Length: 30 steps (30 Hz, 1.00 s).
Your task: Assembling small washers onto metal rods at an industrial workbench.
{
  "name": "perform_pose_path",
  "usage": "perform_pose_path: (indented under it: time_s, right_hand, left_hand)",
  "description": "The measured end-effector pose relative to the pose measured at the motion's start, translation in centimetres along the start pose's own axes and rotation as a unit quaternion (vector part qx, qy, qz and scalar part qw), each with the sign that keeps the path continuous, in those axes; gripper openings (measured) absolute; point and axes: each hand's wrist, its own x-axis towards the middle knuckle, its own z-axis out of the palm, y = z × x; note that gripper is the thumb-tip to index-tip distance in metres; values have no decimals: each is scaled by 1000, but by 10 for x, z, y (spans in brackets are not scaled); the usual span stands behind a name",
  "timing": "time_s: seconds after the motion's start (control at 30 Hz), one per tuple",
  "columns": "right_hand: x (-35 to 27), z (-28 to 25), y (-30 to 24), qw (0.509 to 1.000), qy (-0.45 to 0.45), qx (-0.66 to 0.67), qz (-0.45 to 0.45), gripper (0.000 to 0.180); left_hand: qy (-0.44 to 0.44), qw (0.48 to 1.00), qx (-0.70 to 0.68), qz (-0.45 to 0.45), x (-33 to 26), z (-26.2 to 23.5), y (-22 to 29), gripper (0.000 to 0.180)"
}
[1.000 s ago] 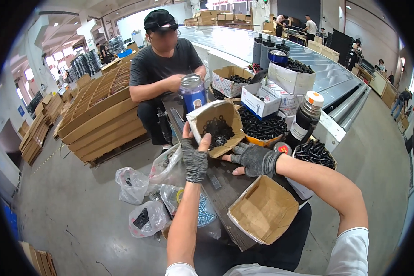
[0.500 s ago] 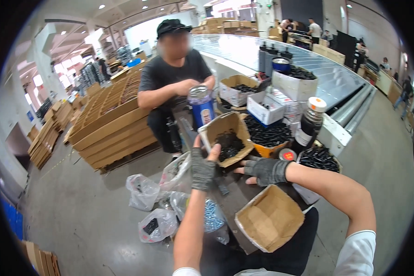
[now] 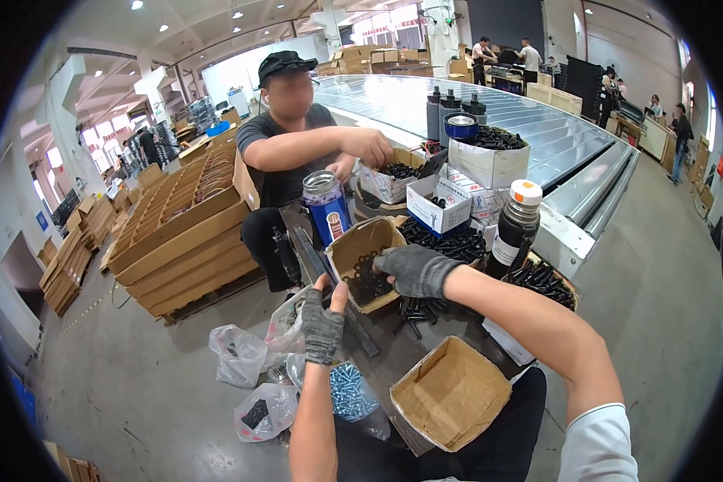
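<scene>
A cardboard box point(image 3: 347, 253) with small black rings point(image 3: 367, 277) inside stands tilted on the dark bench. My right hand point(image 3: 422, 271), in a grey fingerless glove, reaches over its right rim, fingers curled down at the rings; whatever they pinch is hidden. By the box's near left corner is my left hand point(image 3: 323, 328), gloved alike, thumb and forefinger apart and holding nothing. Loose black bolt-like pieces point(image 3: 423, 309) lie under my right wrist. Closer to me, an empty cardboard box point(image 3: 451, 394) rests at the bench edge by my lap.
Opposite sits a co-worker point(image 3: 297, 153), one hand at a box of black parts point(image 3: 394, 181). A blue jar point(image 3: 326, 213), a dark bottle point(image 3: 516, 229) and more boxes of black pieces point(image 3: 542, 281) crowd the bench. Plastic bags point(image 3: 267, 410) lie at left, near blue-silver screws point(image 3: 352, 392).
My left hand has let go of the box and dropped to its near corner. My right hand has risen from the bench to the box's inside. The co-worker's hand has reached into a box.
</scene>
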Motion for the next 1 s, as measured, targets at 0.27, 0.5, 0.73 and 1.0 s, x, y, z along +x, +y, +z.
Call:
perform_pose_path:
  time_s: [0.27,0.5,0.73,1.0]
  right_hand:
    - [41,17,-25,989,-97,-60,90,53]
    - [54,41,5,996,-28,-74,50,23]
    - [45,34,4,998,58,-27,23,18]
    - [32,25,9,995,30,29,85,19]
  left_hand:
    - [-72,995,-73,-18,-68,-42,34,12]
    - [-211,965,39,150,-77,-49,91,9]
    - [-295,876,288,250,-56,11,72,31]
    - [-335,824,411,200,-41,51,51,29]
